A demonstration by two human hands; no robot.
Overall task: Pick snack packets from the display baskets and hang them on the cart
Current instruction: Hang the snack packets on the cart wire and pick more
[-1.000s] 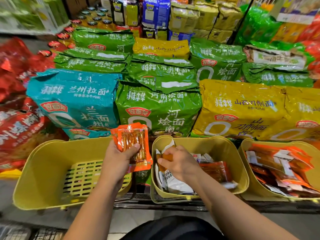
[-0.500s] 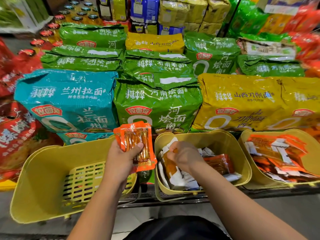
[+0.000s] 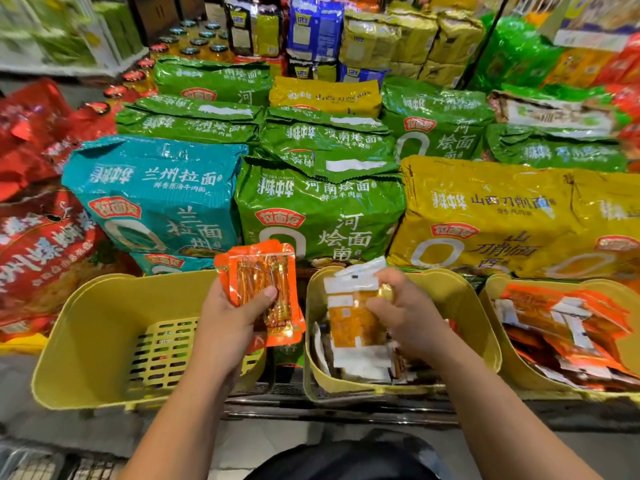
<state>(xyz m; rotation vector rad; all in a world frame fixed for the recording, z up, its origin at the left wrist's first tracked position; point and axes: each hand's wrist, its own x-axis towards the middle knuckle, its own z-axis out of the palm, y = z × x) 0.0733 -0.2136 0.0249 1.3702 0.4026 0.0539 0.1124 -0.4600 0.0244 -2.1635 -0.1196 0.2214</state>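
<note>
- Left grip (image 3: 228,317) clasps the stack (image 3: 263,289) of orange packets, thumb across it, long axis 12–6.
- Right grip (image 3: 405,313) pinches one packet (image 3: 349,317), upright over the middle basket (image 3: 464,299).
- The stack lies at 9 o'clock from that packet, just beside it; a pass leftward seems next.

A single view — a wide-angle camera worn on the person's head, facing forward and tilted well down. Both forearms enter from the bottom edge. The left hand (image 3: 225,317) with its orange packets (image 3: 266,271) and the right hand (image 3: 405,313) with its white-and-orange packet (image 3: 349,320) sit nearest the lens, in the lower middle. The yellow baskets (image 3: 90,334) lie just under them, noodle bags (image 3: 322,209) fill the middle, and a shelf (image 3: 52,62) bends away at top left — blurred towards the edges.
</note>
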